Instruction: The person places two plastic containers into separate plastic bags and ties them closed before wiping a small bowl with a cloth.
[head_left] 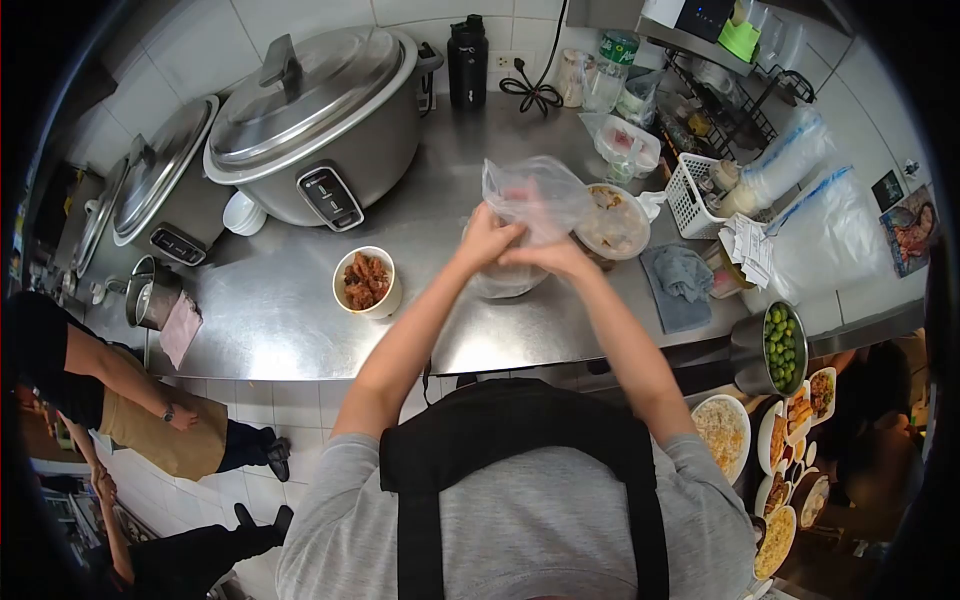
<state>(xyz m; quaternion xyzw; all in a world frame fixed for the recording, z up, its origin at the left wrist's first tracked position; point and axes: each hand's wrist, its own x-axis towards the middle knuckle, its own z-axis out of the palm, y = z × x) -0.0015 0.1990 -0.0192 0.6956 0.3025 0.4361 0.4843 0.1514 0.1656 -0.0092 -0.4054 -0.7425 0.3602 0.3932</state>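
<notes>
Both hands, left hand (487, 238) and right hand (552, 255), pinched on clear plastic bag (530, 198) over a container (505, 280) mid-bench (300, 310). Best kept taut, knotted low. At 9 o'clock, cup of meat (365, 281); at 11, rice cooker (315, 120).
</notes>
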